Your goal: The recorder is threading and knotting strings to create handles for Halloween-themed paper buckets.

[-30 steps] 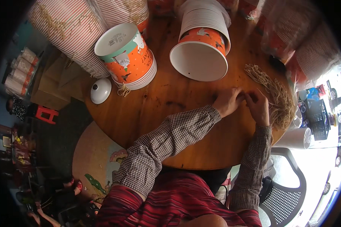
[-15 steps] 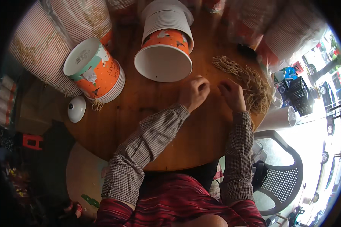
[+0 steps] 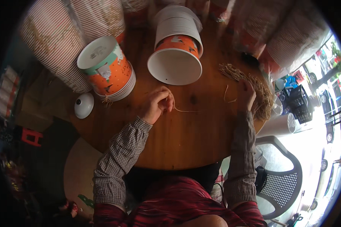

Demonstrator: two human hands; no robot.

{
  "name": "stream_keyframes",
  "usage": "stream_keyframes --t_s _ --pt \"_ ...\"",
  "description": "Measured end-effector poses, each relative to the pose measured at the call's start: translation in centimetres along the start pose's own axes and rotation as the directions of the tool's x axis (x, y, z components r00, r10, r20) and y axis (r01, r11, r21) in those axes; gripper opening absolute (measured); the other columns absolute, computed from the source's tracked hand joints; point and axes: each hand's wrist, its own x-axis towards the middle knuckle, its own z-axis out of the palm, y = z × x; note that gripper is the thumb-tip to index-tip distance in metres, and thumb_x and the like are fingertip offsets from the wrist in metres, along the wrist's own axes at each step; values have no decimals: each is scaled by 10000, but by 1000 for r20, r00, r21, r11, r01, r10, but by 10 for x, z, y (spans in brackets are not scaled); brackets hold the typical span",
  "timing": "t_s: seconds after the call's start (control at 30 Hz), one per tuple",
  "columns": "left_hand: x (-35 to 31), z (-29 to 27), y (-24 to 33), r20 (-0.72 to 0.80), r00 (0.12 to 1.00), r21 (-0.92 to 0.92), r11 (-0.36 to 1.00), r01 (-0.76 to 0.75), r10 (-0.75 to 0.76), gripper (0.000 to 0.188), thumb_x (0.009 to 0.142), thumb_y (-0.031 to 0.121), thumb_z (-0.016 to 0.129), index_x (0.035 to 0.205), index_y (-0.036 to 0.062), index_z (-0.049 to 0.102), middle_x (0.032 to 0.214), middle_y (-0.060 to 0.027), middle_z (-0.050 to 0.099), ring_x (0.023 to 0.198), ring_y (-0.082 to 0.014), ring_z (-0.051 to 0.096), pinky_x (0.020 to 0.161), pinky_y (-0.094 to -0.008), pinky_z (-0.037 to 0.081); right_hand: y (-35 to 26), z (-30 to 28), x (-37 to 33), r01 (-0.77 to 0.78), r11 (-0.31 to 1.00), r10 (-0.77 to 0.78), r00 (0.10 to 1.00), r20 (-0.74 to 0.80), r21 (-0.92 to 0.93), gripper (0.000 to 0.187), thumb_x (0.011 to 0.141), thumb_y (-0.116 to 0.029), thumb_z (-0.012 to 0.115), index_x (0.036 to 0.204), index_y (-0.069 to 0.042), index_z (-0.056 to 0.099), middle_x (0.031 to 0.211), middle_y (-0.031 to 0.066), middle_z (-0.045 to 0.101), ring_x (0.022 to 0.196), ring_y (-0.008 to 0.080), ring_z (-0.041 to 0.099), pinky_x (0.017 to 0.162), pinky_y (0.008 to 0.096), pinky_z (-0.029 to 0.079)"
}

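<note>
My left hand (image 3: 158, 104) is closed above the middle of the wooden table (image 3: 166, 140), pinching a thin tan string (image 3: 183, 111) whose free end trails to the right. My right hand (image 3: 247, 95), fingers curled, is at the left side of a heap of tan strings (image 3: 264, 96); what lies in its fingers is hidden. A short loose piece of string (image 3: 225, 92) shows just left of that hand. Beyond my hands, a stack of paper tubs (image 3: 178, 28) lies on its side, the open mouth of an orange tub (image 3: 175, 67) toward me.
An upside-down stack of orange and green tubs (image 3: 111, 73) stands at left, beside a white lid with a dark knob (image 3: 84, 105). Tall bagged stacks of striped tubs (image 3: 51, 45) line the far left; more bagged stacks (image 3: 297, 34) stand far right. A grey chair (image 3: 282, 178) is at right.
My hands have moved apart: the left went left and nearer me with a string, the right went right to the string heap. The view shifted slightly, moving the tubs rightward.
</note>
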Motion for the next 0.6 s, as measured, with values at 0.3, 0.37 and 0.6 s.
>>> stream_keyframes --t_s 0.3,0.37,0.6 --pt "11 0 12 -161 986 286 958 8 39 237 948 258 540 811 69 584 583 51 446 476 -23 387 428 -198 308 -187 66 -62 -344 803 -182 636 750 487 252 967 -183 506 962 35 634 760 61 647 566 82 587 454 232 457" --pt "6 -10 23 -190 982 321 946 53 9 246 946 275 554 812 72 589 583 55 448 473 -19 383 421 -194 300 -184 85 -68 -272 787 -280 643 713 554 229 949 -182 542 1027 25 602 763 40 640 537 67 546 463 207 426" --pt "5 -21 39 -238 965 460 862 215 -114 260 935 291 594 780 90 538 604 71 415 468 -10 330 416 -184 266 -172 84 -83 -58 875 -306 701 644 480 136 879 -108 613 947 3 651 741 85 656 613 124 583 591 280 477"
